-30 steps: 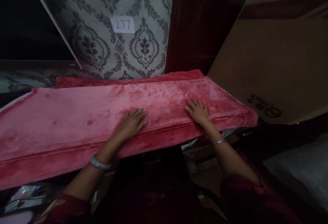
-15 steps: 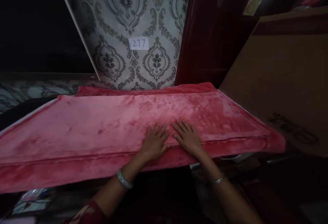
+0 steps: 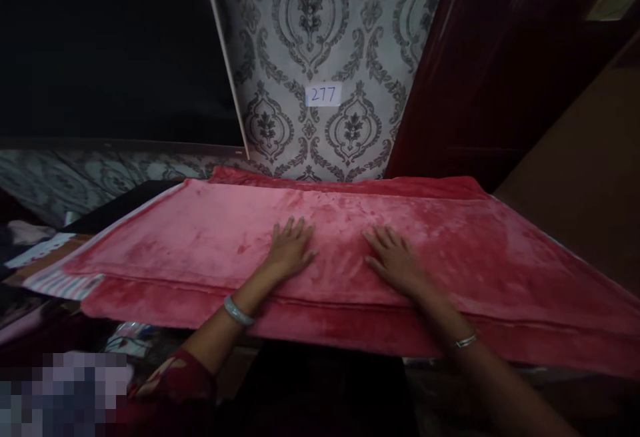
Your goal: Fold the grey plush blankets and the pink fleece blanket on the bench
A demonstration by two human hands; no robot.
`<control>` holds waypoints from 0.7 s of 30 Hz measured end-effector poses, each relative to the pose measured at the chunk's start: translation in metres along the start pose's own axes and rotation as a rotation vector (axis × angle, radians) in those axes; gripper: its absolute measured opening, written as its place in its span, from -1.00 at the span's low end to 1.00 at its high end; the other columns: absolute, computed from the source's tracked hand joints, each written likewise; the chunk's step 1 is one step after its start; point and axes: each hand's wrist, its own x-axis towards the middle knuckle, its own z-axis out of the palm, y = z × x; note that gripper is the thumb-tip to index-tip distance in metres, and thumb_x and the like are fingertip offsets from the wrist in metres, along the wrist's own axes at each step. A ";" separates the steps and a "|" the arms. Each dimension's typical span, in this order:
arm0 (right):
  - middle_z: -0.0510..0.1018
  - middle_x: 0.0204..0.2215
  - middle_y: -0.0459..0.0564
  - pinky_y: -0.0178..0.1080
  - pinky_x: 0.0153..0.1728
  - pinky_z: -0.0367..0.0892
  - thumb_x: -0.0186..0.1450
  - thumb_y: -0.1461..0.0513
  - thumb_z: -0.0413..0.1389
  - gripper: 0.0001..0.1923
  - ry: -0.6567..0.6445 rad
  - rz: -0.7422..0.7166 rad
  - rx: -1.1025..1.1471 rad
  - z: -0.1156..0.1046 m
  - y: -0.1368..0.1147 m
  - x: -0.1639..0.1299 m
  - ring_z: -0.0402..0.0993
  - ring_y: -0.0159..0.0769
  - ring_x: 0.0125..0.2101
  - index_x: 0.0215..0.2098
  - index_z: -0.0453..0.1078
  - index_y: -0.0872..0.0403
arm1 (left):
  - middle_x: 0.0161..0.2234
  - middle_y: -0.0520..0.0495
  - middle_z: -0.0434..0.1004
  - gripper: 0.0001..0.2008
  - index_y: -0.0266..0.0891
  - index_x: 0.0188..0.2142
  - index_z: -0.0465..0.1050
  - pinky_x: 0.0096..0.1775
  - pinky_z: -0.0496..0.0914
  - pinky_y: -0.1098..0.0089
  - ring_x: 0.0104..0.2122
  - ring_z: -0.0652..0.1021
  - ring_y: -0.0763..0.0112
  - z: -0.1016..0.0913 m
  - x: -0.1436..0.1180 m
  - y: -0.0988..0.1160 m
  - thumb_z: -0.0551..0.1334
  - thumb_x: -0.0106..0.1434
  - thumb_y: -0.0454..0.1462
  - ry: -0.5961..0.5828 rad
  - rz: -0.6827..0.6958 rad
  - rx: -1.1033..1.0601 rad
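Observation:
A plush pink-red blanket [image 3: 340, 277] lies folded in wide layers across a surface in front of me. Its folded edge runs along the near side, with a lower layer showing beneath. My left hand [image 3: 291, 248] rests palm down on the top layer, left of the middle, fingers spread. Farther right, my right hand [image 3: 393, 260] also lies flat on the blanket with its fingers apart. Neither hand grips the cloth. At the left end, a striped piece of cloth [image 3: 65, 284] peeks out from under the top layer.
A dark television screen [image 3: 110, 50] stands at the back left, close to the blanket. Behind is patterned wallpaper with a paper label [image 3: 323, 94] reading 277. A dark red door frame [image 3: 460, 77] and a cardboard box [image 3: 580, 170] border the right side.
My hands have moved apart and farther onto the blanket, both still flat. The view has turned left, bringing the blanket's left end and the striped cloth into sight.

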 end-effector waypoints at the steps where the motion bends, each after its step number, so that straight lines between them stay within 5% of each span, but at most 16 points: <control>1: -0.05 0.44 0.05 0.26 0.28 -0.01 0.47 -0.01 -0.12 -0.39 -0.033 0.002 -0.015 0.007 -0.002 -0.002 -0.18 0.06 0.41 0.44 0.03 -0.07 | 0.45 -0.23 -0.10 -0.33 -0.10 0.40 0.08 0.31 -0.16 -0.30 0.42 -0.09 -0.15 0.006 -0.001 -0.010 0.10 0.38 0.02 -0.002 -0.059 0.028; 7: -0.05 0.44 0.01 0.27 0.28 -0.01 0.47 -0.05 -0.22 -0.36 -0.025 -0.004 -0.037 0.039 0.007 -0.009 -0.15 0.04 0.40 0.45 0.00 -0.08 | 0.45 -0.19 -0.09 -0.35 -0.05 0.41 0.06 0.29 -0.13 -0.34 0.42 -0.07 -0.13 0.030 -0.018 -0.026 0.00 0.41 0.06 0.028 -0.121 0.014; 13: 0.07 0.41 0.02 0.31 0.24 0.07 0.43 -0.10 -0.28 -0.32 0.066 -0.041 -0.024 0.056 0.017 -0.007 -0.07 0.09 0.38 0.43 0.07 -0.09 | 0.45 -0.19 -0.08 -0.32 -0.06 0.40 0.06 0.29 -0.09 -0.32 0.41 -0.02 -0.11 0.015 -0.014 -0.034 0.03 0.38 0.09 -0.071 -0.094 -0.078; 17: 0.13 0.39 0.04 0.32 0.21 0.10 0.39 -0.13 -0.30 -0.28 0.156 -0.069 0.009 0.074 0.025 -0.007 0.00 0.12 0.36 0.42 0.10 -0.09 | 0.45 -0.18 -0.08 -0.36 -0.07 0.39 0.06 0.32 0.02 -0.16 0.41 0.03 0.02 -0.008 -0.010 -0.066 -0.01 0.41 0.06 -0.048 -0.122 -0.101; 21: 0.13 0.39 0.03 0.39 0.18 0.10 0.35 -0.14 -0.28 -0.25 0.216 -0.125 0.074 0.093 0.036 -0.007 0.03 0.19 0.35 0.44 0.03 -0.13 | 0.46 -0.16 -0.10 -0.37 -0.06 0.40 0.05 0.32 -0.10 -0.24 0.42 -0.04 -0.02 -0.010 -0.015 -0.116 -0.04 0.42 0.03 -0.008 -0.351 -0.008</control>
